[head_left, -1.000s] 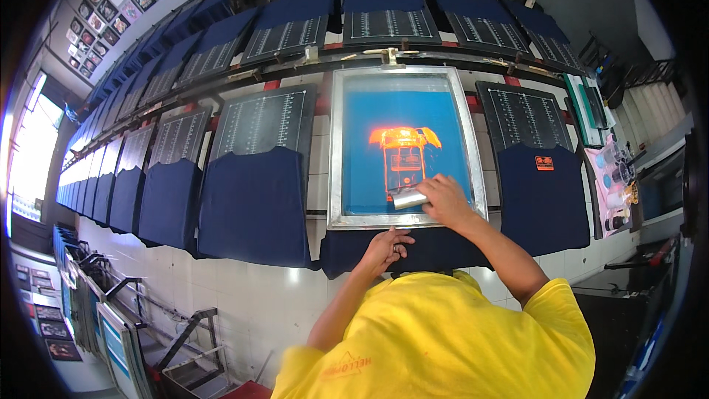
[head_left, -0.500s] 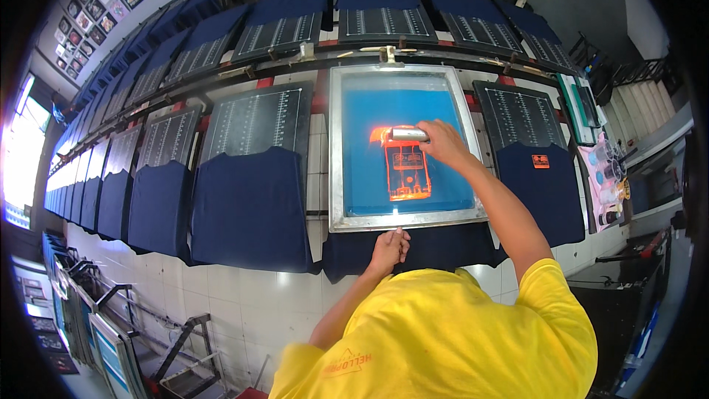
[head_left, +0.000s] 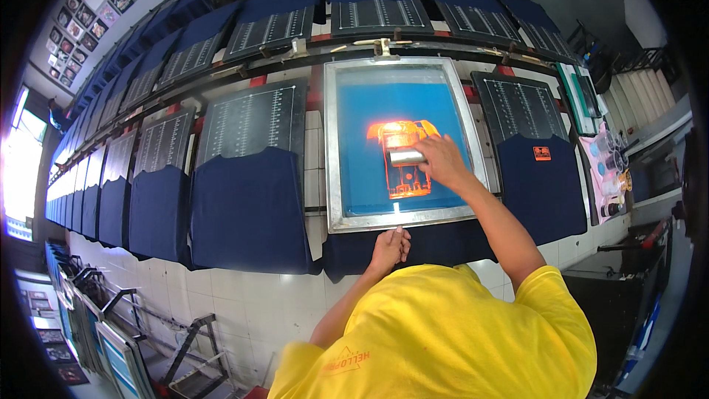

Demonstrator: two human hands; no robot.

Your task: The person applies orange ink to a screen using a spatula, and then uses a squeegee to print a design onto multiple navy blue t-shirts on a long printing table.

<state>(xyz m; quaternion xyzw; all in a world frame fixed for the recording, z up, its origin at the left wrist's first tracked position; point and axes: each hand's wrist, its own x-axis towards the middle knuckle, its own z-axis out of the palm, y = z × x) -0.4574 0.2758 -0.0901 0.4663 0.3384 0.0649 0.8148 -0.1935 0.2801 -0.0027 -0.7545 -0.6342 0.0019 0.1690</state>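
A screen printing frame (head_left: pixel 334 140) with a metal rim and blue mesh lies over a dark navy T-shirt (head_left: pixel 443 248). My right hand (head_left: pixel 441 159) grips a short squeegee (head_left: pixel 407 157) with a silvery handle, pressed on the mesh over the design window. Bright orange ink (head_left: pixel 402 131) is spread above the squeegee, while the orange-edged design (head_left: pixel 408 181) shows below it. At the frame's near edge, my left hand (head_left: pixel 390 249) is closed, its thumb tip by the rim. The inside of that hand is hidden.
Navy T-shirts (head_left: pixel 247 210) lie on dark boards in long rows to the left and at the back. One shirt (head_left: pixel 543 185) on the right bears a small orange print. Jars (head_left: pixel 609 166) stand on a side surface at far right. Stacked frames (head_left: pixel 114 347) lean at lower left.
My right hand has pulled the squeegee toward me across the design. More orange ink shows on the mesh above it. My left hand stays at the near edge.
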